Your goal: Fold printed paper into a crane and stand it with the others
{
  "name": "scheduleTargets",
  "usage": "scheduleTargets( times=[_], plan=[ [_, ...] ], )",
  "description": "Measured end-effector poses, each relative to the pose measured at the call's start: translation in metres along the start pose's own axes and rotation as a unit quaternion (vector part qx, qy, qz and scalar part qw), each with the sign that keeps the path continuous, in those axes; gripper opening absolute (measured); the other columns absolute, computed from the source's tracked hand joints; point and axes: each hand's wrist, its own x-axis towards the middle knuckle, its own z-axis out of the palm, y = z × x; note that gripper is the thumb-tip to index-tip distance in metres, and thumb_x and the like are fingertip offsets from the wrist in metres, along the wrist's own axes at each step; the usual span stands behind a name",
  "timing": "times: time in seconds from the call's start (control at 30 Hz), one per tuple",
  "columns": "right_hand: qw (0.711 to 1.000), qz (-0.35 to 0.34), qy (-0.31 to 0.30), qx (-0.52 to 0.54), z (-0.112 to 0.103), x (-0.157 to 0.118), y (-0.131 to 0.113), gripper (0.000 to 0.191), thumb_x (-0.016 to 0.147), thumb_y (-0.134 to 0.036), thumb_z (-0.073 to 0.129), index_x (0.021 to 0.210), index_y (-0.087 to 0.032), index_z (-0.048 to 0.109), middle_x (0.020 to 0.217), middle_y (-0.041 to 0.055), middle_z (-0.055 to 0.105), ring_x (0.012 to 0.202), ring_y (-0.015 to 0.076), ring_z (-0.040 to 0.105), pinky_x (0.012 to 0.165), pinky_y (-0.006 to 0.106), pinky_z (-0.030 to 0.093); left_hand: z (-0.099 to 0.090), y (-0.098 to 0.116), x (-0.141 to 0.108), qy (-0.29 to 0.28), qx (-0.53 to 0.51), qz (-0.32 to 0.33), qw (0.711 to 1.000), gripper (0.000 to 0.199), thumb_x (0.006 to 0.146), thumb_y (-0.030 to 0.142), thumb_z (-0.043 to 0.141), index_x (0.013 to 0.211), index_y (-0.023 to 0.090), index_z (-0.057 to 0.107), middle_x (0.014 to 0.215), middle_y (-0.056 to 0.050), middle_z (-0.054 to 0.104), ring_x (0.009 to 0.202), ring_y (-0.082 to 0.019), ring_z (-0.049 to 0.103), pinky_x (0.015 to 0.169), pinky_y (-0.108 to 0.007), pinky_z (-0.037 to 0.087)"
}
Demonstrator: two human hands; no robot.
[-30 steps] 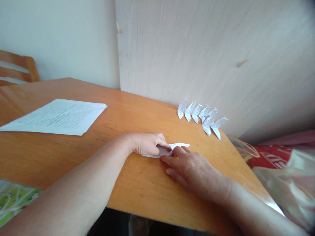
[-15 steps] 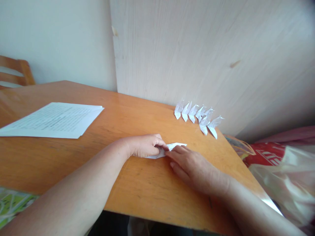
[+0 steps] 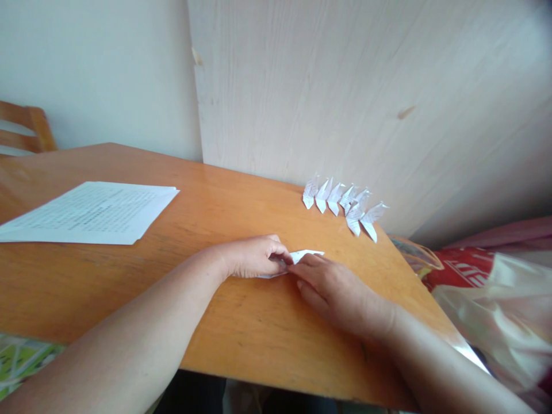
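Note:
A narrow strip of folded white paper (image 3: 307, 255) lies on the wooden table in front of me, partly covered by my fingers. My left hand (image 3: 254, 256) is closed over its left part, thumb and fingers pinching the paper. From the right, my right hand (image 3: 338, 290) rests on the table with its fingers together, their tips at the middle of the paper and touching the left fingertips. Several folded white paper pieces (image 3: 333, 198) with pointed wings stand in a cluster near the table's far right edge.
A stack of printed sheets (image 3: 95, 213) lies on the left of the table (image 3: 215, 201). A pale wooden panel (image 3: 302, 86) rises behind. Red and whitish bags (image 3: 509, 305) sit beyond the right edge; a chair (image 3: 26, 129) stands at far left.
The fingertips of both hands have drawn slightly closer together, and less of the paper shows between them. The whole view has shifted a little; the printed stack and folded pieces stay put.

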Motion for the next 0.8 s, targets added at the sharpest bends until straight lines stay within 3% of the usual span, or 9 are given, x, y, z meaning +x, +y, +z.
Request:
scheduleTargets(
  times=[0.17, 0.3, 0.4, 0.53, 0.63, 0.7, 0.8],
  plan=[
    [0.996, 0.028, 0.043, 0.075, 0.0, 0.0, 0.006, 0.03, 0.092, -0.008, 0.043, 0.11, -0.021, 0.063, 0.104, 0.0061, 0.071, 0.094, 0.0192, 0.065, 0.083, 0.03, 0.048, 0.004, 0.001, 0.001, 0.015, -0.001, 0.001, 1.0, 0.028, 0.093, 0.043, 0.055, 0.104, 0.025, 0.074, 0.101, -0.003, 0.061, 0.091, -0.017, 0.061, 0.083, -0.027, 0.047],
    [0.994, 0.059, 0.054, 0.077, 0.002, -0.002, 0.002, 0.031, 0.091, -0.009, 0.045, 0.116, -0.019, 0.06, 0.101, 0.0078, 0.072, 0.09, 0.0203, 0.066, 0.078, 0.031, 0.048, 0.012, -0.001, 0.004, 0.055, 0.013, -0.004, 0.998, 0.029, 0.091, 0.047, 0.058, 0.096, 0.024, 0.073, 0.093, -0.002, 0.06, 0.084, -0.017, 0.06, 0.076, -0.027, 0.046],
    [0.991, 0.067, 0.061, 0.103, 0.004, -0.001, 0.009, 0.025, 0.093, -0.012, 0.045, 0.11, -0.021, 0.061, 0.097, 0.005, 0.073, 0.085, 0.018, 0.066, 0.075, 0.029, 0.047, 0.016, -0.002, 0.005, 0.078, 0.018, -0.016, 0.997, 0.027, 0.088, 0.048, 0.062, 0.098, 0.025, 0.072, 0.095, -0.003, 0.06, 0.083, -0.017, 0.059, 0.074, -0.028, 0.046],
    [0.977, 0.143, 0.142, 0.066, 0.011, 0.004, 0.032, 0.017, 0.095, -0.022, 0.045, 0.095, -0.02, 0.062, 0.089, 0.0036, 0.07, 0.078, 0.0178, 0.063, 0.069, 0.029, 0.045, 0.016, 0.0, 0.002, 0.068, 0.019, -0.036, 0.997, 0.026, 0.086, 0.046, 0.064, 0.102, 0.027, 0.072, 0.1, -0.003, 0.061, 0.085, -0.018, 0.06, 0.073, -0.028, 0.046],
    [0.967, 0.186, 0.174, -0.012, 0.02, 0.008, 0.043, 0.021, 0.094, -0.033, 0.049, 0.102, -0.018, 0.063, 0.099, 0.009, 0.069, 0.095, 0.024, 0.062, 0.082, 0.037, 0.047, 0.014, 0.001, 0.001, 0.066, 0.031, -0.034, 0.997, 0.026, 0.086, 0.047, 0.063, 0.101, 0.028, 0.071, 0.101, -0.003, 0.061, 0.086, -0.018, 0.06, 0.074, -0.029, 0.046],
    [0.965, 0.202, 0.161, -0.047, 0.025, 0.01, 0.044, 0.041, 0.095, -0.044, 0.05, 0.122, -0.015, 0.059, 0.12, 0.0145, 0.065, 0.116, 0.03, 0.056, 0.096, 0.046, 0.043, 0.014, 0.002, 0.001, 0.069, 0.031, -0.029, 0.997, 0.026, 0.087, 0.048, 0.062, 0.101, 0.028, 0.071, 0.101, -0.002, 0.061, 0.086, -0.017, 0.059, 0.075, -0.029, 0.046],
    [0.969, 0.211, 0.11, -0.071, 0.031, 0.011, 0.039, 0.072, 0.095, -0.061, 0.044, 0.148, -0.013, 0.04, 0.149, 0.0184, 0.046, 0.142, 0.0365, 0.034, 0.11, 0.057, 0.03, 0.013, 0.002, 0.002, 0.068, 0.029, -0.026, 0.997, 0.025, 0.087, 0.048, 0.061, 0.098, 0.027, 0.071, 0.1, -0.002, 0.061, 0.084, -0.017, 0.059, 0.074, -0.029, 0.045]
  ],
)
